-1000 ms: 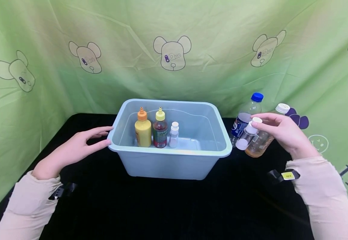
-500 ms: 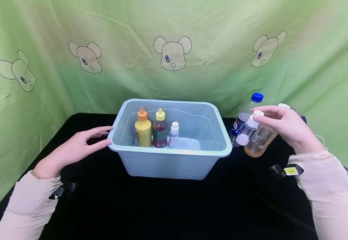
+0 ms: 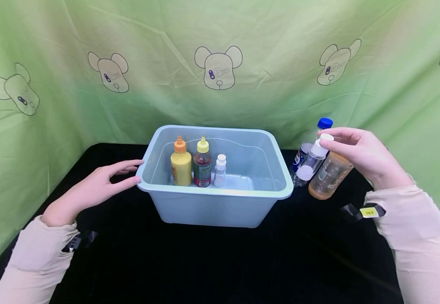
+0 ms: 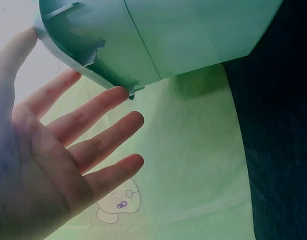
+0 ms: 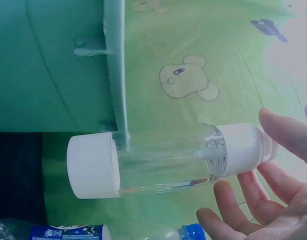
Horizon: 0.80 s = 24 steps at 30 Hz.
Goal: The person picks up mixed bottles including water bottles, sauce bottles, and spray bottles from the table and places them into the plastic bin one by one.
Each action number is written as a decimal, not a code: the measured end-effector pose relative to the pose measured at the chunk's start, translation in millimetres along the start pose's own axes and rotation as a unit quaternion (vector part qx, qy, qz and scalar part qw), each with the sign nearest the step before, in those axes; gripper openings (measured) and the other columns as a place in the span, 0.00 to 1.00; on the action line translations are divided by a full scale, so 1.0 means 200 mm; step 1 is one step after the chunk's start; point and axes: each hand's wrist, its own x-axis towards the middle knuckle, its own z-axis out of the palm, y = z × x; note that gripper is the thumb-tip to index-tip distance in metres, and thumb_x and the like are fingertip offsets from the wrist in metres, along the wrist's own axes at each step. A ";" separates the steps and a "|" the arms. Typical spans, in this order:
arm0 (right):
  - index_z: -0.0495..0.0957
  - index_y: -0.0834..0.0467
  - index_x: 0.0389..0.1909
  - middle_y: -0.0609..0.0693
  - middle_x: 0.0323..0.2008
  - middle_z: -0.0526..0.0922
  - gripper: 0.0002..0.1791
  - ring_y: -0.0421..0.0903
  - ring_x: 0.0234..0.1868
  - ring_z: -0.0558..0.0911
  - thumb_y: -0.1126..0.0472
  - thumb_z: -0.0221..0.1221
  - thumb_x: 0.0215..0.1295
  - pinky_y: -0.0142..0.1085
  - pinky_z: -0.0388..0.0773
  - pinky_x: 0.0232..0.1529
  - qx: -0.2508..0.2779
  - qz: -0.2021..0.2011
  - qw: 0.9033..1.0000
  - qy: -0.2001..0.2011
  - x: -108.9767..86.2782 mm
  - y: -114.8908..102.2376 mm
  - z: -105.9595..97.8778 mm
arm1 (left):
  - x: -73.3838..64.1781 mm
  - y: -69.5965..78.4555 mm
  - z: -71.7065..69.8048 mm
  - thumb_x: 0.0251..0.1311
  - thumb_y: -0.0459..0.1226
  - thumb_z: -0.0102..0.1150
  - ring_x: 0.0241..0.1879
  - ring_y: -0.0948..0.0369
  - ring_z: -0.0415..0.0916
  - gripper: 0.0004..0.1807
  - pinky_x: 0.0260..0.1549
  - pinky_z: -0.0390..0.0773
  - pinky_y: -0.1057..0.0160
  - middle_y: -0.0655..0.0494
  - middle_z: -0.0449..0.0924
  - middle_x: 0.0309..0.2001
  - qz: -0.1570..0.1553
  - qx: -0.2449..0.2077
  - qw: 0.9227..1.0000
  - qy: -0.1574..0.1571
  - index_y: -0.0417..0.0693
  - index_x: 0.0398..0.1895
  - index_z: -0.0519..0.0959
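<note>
My right hand (image 3: pixel 369 156) pinches the white cap of a small clear bottle (image 3: pixel 312 162), also large in the right wrist view. The bottle (image 5: pixel 163 161) has a white base, hangs tilted in the head view, and is held just right of the blue plastic tub (image 3: pixel 212 207). Fairly straight fingers of my left hand (image 3: pixel 94 190) touch the tub's left rim; in the left wrist view they are spread there. Inside the tub stand a yellow squeeze bottle (image 3: pixel 181 169), a dark red bottle (image 3: pixel 202 171) with a yellow tip, and a small white-capped bottle (image 3: pixel 220 173).
Behind the held bottle stands a blue-capped plastic bottle (image 3: pixel 324 123), partly covered. A brownish bottle (image 3: pixel 327 179) is beside it, its top hidden by my right hand. Black cloth (image 3: pixel 204 266) covers the table; a green printed curtain (image 3: pixel 265 97) hangs around it.
My right hand has risen with the small clear bottle and shifted slightly right, covering the brownish bottle's white cap. My left hand and the tub have stayed put.
</note>
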 end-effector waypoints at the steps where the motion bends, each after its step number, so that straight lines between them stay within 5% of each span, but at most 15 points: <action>1: 0.79 0.41 0.49 0.26 0.37 0.82 0.14 0.26 0.42 0.77 0.58 0.57 0.65 0.20 0.71 0.42 0.005 -0.003 1.000 0.000 0.00 -0.01 0.00 | 0.00 0.00 0.00 0.64 0.49 0.52 0.60 0.49 0.70 0.27 0.55 0.69 0.45 0.49 0.74 0.59 0.000 0.000 1.000 0.000 0.56 0.66 0.65; 7: 0.81 0.40 0.45 0.32 0.33 0.83 0.13 0.30 0.38 0.78 0.61 0.57 0.64 0.21 0.74 0.41 0.034 -0.009 0.999 -0.003 0.02 -0.04 -0.01 | 0.00 0.00 0.00 0.64 0.49 0.52 0.59 0.49 0.71 0.27 0.55 0.70 0.45 0.49 0.75 0.59 0.001 -0.002 1.000 0.001 0.56 0.66 0.66; 14: 0.79 0.46 0.50 0.31 0.45 0.80 0.14 0.28 0.48 0.75 0.60 0.57 0.64 0.21 0.71 0.44 0.043 -0.010 0.999 -0.018 0.03 -0.09 -0.02 | 0.00 0.01 -0.01 0.64 0.49 0.52 0.60 0.50 0.70 0.27 0.55 0.70 0.45 0.49 0.75 0.59 -0.002 -0.003 1.000 -0.002 0.57 0.66 0.65; 24: 0.79 0.46 0.50 0.33 0.36 0.83 0.14 0.31 0.44 0.77 0.61 0.57 0.64 0.23 0.70 0.43 0.061 -0.008 0.998 -0.022 0.04 -0.13 -0.03 | -0.01 0.02 -0.01 0.64 0.49 0.52 0.60 0.49 0.70 0.27 0.55 0.70 0.45 0.48 0.74 0.59 -0.004 0.001 1.000 0.000 0.56 0.66 0.66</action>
